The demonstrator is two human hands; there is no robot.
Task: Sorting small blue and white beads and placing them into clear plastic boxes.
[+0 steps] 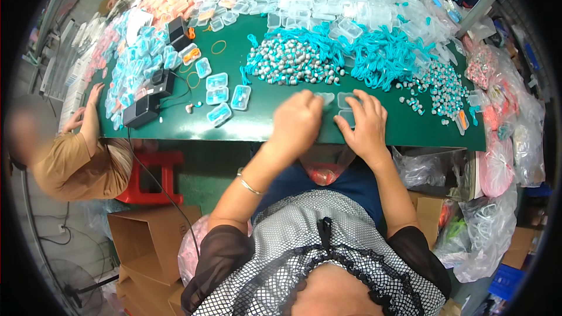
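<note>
Near edge: a bare strip of the green table [263, 120] runs along the front, open between the filled cases and the two hands.
Centre: the left hand [297, 122] and right hand [364, 124] sit close together over clear plastic cases [345, 100], blocking that spot.
Far centre: a heap of corded earplugs [295, 58] bars reaching forward.
Far edge: stacked empty clear boxes [328, 0] fill it.
Left: filled blue cases [219, 96] and a black box with cable [143, 108] crowd it.
Right: loose earplugs [436, 90] and plastic bags [515, 123] close it off.
</note>
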